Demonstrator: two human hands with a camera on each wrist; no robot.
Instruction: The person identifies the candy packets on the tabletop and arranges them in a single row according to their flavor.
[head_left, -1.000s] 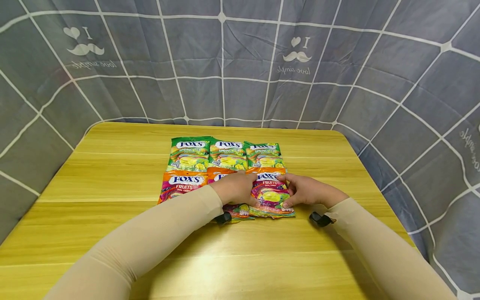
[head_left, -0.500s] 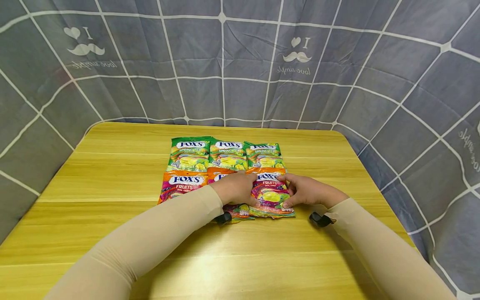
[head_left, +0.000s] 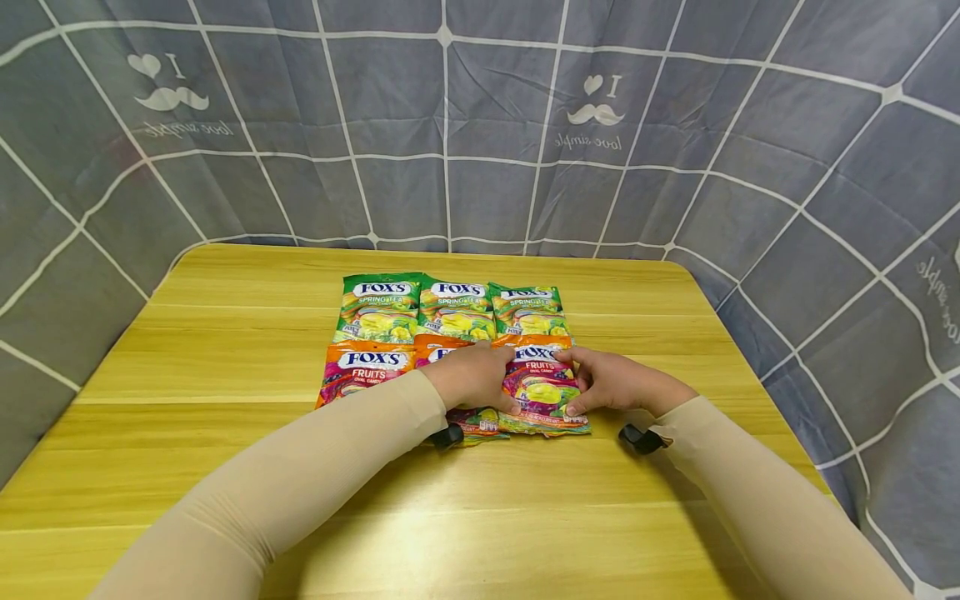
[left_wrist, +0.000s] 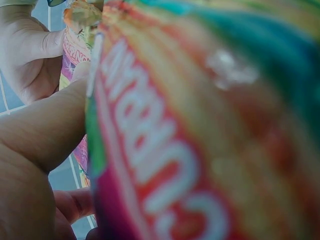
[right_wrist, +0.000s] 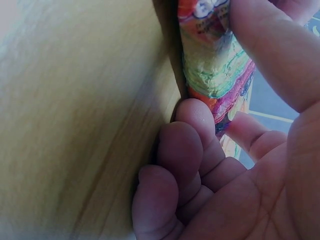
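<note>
In the head view, my left hand [head_left: 476, 375] and right hand [head_left: 626, 383] hold the rightmost front candy bag [head_left: 540, 392] by its two sides. This bag is orange and purple, marked FOX'S FRUITS, and lies face up. My left hand crosses over the middle Fruits bag [head_left: 482, 423] and hides most of it. Further left is another Fruits bag [head_left: 367, 360], partly covered by my left forearm. The right wrist view shows curled fingers [right_wrist: 182, 145] at the table surface against the bag's edge, with the thumb on its face. A blurred bag [left_wrist: 160, 135] fills the left wrist view.
Behind the front row lie three green FOX'S SPRING TEA bags [head_left: 456, 310] side by side, touching the Fruits bags. All rest on a wooden table [head_left: 465, 517]. A grey checked cloth [head_left: 495, 200] rises behind the table and along both sides.
</note>
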